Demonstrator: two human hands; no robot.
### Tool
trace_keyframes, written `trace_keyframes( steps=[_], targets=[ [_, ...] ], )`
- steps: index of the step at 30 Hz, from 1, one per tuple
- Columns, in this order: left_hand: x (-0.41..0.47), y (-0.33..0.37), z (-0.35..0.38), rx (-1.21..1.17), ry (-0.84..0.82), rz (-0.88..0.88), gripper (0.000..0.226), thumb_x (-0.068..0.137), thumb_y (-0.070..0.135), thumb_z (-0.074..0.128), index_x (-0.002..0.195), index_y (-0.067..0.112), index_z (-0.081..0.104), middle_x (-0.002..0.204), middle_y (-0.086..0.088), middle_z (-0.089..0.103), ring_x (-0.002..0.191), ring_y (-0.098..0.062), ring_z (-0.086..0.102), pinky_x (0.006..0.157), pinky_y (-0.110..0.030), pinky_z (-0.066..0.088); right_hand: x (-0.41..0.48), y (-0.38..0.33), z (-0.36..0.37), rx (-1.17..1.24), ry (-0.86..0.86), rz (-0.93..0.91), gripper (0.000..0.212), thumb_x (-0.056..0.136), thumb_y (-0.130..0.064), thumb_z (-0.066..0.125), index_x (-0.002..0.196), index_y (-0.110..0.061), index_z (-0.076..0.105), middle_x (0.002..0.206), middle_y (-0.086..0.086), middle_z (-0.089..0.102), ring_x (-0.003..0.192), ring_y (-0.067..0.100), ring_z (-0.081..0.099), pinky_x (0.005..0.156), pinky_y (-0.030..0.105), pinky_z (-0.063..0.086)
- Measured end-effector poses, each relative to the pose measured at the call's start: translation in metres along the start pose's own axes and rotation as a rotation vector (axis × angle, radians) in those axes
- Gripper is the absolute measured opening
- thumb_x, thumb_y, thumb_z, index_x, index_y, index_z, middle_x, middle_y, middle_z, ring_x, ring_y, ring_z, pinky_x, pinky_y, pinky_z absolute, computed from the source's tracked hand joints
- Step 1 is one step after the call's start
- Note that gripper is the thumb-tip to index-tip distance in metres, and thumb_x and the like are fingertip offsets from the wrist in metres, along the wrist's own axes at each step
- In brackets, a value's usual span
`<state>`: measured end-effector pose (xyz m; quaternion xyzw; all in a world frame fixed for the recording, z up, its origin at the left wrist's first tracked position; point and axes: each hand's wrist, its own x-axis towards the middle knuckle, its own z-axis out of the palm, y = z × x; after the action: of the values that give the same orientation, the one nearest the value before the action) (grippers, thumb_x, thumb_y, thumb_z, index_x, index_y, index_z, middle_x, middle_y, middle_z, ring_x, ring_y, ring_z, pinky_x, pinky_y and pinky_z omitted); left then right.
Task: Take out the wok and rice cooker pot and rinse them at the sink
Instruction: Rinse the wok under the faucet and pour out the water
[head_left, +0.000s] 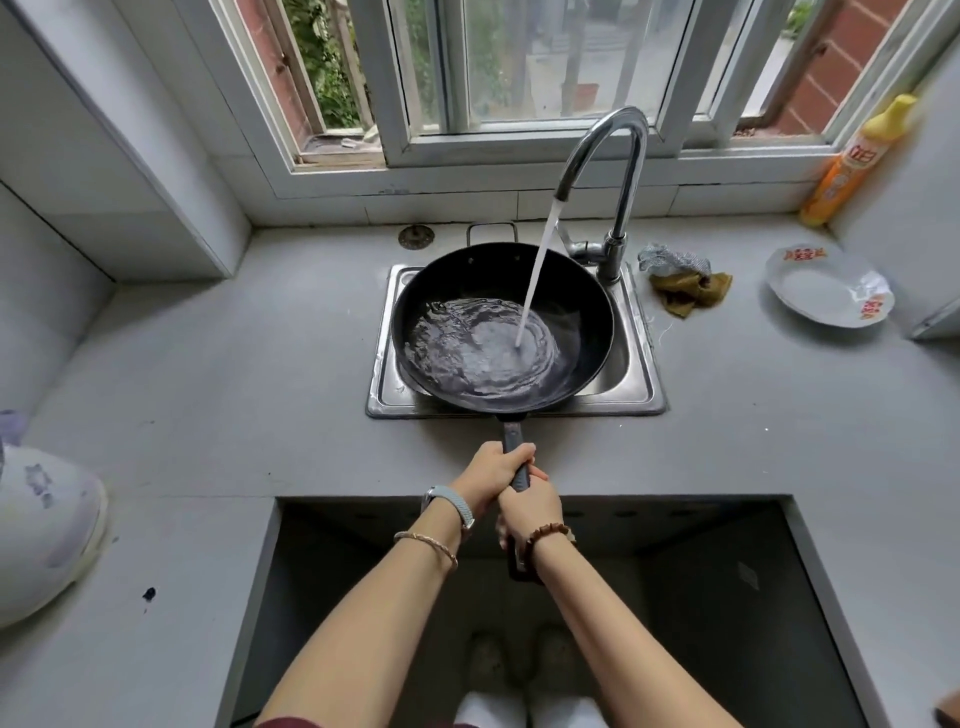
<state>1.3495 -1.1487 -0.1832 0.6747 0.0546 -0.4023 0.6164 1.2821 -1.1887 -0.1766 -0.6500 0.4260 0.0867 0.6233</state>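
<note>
Now gripping wok handle (511, 435) with left hand (492, 470) ahead, right hand (531, 508) behind, fingers curled closed, at counter's (208, 415) front edge.

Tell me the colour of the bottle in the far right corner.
The bottle is orange with a yellow cap; the head view shows it.

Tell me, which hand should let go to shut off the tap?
Probably the right hand. The tap stands at the sink's right side, and the left hand grips the wok handle nearer the pan, so it can likely steady it.
</note>
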Motion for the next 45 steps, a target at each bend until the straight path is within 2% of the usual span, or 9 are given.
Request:
trace_keyframes(
  steps=[6,11,15,19,24,27,31,40,45],
  targets=[
    [0.004,0.001,0.011,0.045,0.055,-0.003,0.023,0.093,0.007,0.053,0.069,0.004,0.053,0.051,-0.005,0.064,0.047,-0.011,0.065,0.051,-0.020,0.051,0.003,-0.001,-0.013,0.105,-0.078,0.020,0.019,0.089,-0.004,0.042,0.106,-0.006,0.050,0.048,0.007,0.043,0.031,0.017,0.040,0.036,0.024,0.036],
    [0.008,0.003,0.013,0.051,0.031,-0.009,0.020,0.091,0.009,0.054,0.072,0.004,0.053,0.054,-0.007,0.066,0.051,-0.013,0.065,0.062,-0.026,0.052,0.005,-0.003,-0.017,0.113,-0.104,0.016,0.017,0.090,-0.003,0.041,0.104,-0.006,0.049,0.053,0.009,0.044,0.032,0.016,0.040,0.036,0.023,0.037],
    [0.006,0.004,0.007,-0.017,-0.002,-0.026,0.017,0.093,0.012,0.055,0.081,0.001,0.054,0.060,-0.008,0.067,0.050,-0.011,0.064,0.055,-0.021,0.053,0.005,-0.007,-0.011,0.066,-0.067,0.007,0.019,0.089,-0.009,0.045,0.106,-0.011,0.051,0.055,0.010,0.050,0.033,0.018,0.044,0.037,0.024,0.040],
    [0.008,0.003,0.001,-0.049,-0.013,-0.046,0.021,0.094,0.019,0.057,0.094,-0.002,0.054,0.075,-0.012,0.065,0.051,-0.010,0.063,0.054,-0.021,0.052,0.010,-0.007,-0.004,0.003,-0.032,0.000,0.036,0.080,-0.015,0.047,0.117,-0.017,0.050,0.062,0.011,0.057,0.036,0.022,0.050,0.041,0.028,0.044],
    [0.006,0.002,-0.002,-0.087,-0.035,-0.038,0.021,0.095,0.017,0.056,0.079,0.003,0.055,0.062,-0.006,0.067,0.050,-0.010,0.063,0.054,-0.021,0.052,0.007,-0.004,-0.003,-0.036,-0.015,-0.009,0.043,0.081,-0.013,0.049,0.124,-0.021,0.048,0.065,0.011,0.061,0.037,0.020,0.051,0.041,0.027,0.045],
    [0.007,-0.006,0.001,-0.034,-0.002,-0.009,0.023,0.095,0.018,0.056,0.075,0.007,0.056,0.073,-0.012,0.066,0.056,-0.011,0.062,0.061,-0.022,0.053,0.004,0.001,-0.006,-0.039,-0.023,-0.013,0.042,0.085,-0.012,0.049,0.126,-0.020,0.047,0.062,0.009,0.060,0.035,0.018,0.049,0.038,0.025,0.043],
    [0.008,-0.010,0.007,0.003,0.041,0.003,0.023,0.094,0.017,0.056,0.074,0.008,0.056,0.076,-0.014,0.065,0.058,-0.012,0.063,0.066,-0.026,0.053,0.004,0.003,-0.012,-0.006,-0.059,-0.002,0.036,0.087,-0.010,0.046,0.123,-0.017,0.048,0.054,0.007,0.055,0.034,0.016,0.046,0.037,0.024,0.040],
    [0.015,0.007,0.020,0.011,0.070,-0.036,0.019,0.091,0.011,0.054,0.074,0.004,0.052,0.058,-0.008,0.066,0.047,-0.013,0.063,0.054,-0.023,0.050,0.010,-0.018,-0.027,0.054,-0.143,0.027,0.019,0.089,0.000,0.038,0.104,-0.005,0.047,0.057,0.010,0.047,0.029,0.013,0.040,0.034,0.020,0.036],
    [0.016,0.018,0.017,0.003,0.062,-0.062,0.016,0.088,0.014,0.058,0.077,0.004,0.054,0.082,-0.021,0.062,0.062,-0.023,0.058,0.069,-0.034,0.046,0.011,-0.029,-0.025,0.058,-0.151,0.030,0.017,0.089,0.000,0.039,0.103,-0.006,0.045,0.054,0.009,0.045,0.029,0.013,0.041,0.033,0.020,0.037]
  ],
)
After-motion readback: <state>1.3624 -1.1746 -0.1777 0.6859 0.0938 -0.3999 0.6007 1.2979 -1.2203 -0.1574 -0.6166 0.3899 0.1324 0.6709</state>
